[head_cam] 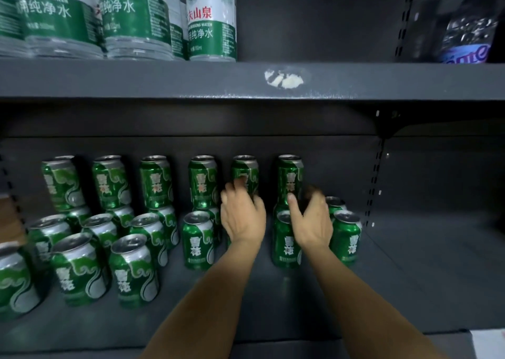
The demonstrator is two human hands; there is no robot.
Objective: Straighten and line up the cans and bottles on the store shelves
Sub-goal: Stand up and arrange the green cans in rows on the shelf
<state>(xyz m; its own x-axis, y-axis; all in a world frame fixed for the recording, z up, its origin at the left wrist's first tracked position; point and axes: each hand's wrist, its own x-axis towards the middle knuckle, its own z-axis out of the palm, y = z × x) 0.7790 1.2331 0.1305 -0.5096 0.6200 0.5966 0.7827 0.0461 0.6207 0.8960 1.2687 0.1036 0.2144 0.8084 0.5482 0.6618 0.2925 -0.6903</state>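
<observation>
Green beer cans stand on the lower shelf [410, 290], a back row stacked two high and loose cans in front. My left hand [241, 216] reaches to the back row, and its fingers curl round the lower part of an upper can [244, 168]. My right hand [311, 219] is beside the neighbouring upper can [290, 172]. Its thumb lies against that can's right side and its blurred fingers curve over a dark gap with nothing visible in them. A front can [284, 246] stands under that hand's wrist, and another can [345, 238] stands to its right.
Green-labelled water bottles [211, 22] fill the left of the upper shelf [164, 80]. A dark bottle with a blue label [467, 30] stands at the far right. A slotted upright [375, 183] bounds the bay. Several front cans [131, 271] sit unevenly at the left.
</observation>
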